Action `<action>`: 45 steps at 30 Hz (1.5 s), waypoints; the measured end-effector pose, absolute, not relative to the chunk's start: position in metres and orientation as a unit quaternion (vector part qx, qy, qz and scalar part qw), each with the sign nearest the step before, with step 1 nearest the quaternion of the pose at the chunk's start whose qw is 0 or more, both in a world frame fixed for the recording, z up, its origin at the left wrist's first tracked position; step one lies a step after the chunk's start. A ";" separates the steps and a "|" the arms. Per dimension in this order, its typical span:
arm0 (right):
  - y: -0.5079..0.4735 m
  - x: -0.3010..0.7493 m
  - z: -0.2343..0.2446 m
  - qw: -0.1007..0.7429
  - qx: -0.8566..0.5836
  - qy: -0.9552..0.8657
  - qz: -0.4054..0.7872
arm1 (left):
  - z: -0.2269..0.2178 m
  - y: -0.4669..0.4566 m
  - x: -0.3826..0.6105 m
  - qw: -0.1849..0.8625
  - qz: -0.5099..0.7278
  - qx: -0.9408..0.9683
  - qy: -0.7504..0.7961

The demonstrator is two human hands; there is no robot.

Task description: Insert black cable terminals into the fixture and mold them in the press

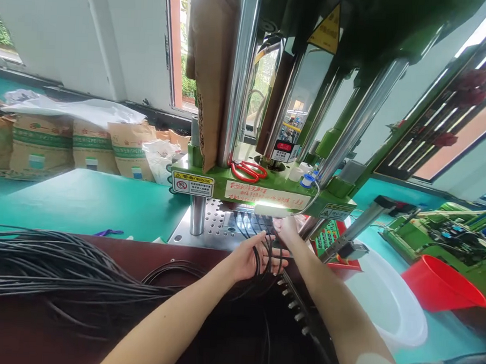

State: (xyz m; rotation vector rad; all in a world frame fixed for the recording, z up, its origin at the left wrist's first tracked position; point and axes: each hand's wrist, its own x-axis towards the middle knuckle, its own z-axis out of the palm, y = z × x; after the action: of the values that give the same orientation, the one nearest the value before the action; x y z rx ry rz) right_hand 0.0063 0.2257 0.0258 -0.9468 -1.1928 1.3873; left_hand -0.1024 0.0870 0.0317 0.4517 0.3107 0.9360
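Observation:
My left hand (251, 257) is curled round several thin black cables (264, 252) in front of a green press machine (267, 191). My right hand (287, 230) reaches to the mould area under the press's green plate, its fingers pinched on cable ends there. The cables run from the mould (245, 222) back toward me. A large bundle of black cables (50, 265) lies across the dark red bench (100, 326) to my left. A metal bar with pegs (297, 308) lies under my right forearm.
Red scissors (248, 170) lie on the press's green plate beside steel columns. A white basin (386, 301) and a red bucket (440, 287) sit at the right. Paper sacks (79, 148) line the far left wall. A green table (85, 202) lies behind the bench.

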 end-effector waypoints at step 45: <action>0.145 0.106 0.010 0.496 -0.503 -0.446 0.550 | 0.191 -0.084 -0.326 0.094 0.858 0.217 0.456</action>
State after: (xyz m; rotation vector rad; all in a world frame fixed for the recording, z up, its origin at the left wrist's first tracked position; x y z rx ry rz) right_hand 0.1056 0.1445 0.0099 -1.2177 -1.0806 1.3325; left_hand -0.3263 -0.0837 0.1909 0.6442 1.3535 2.5448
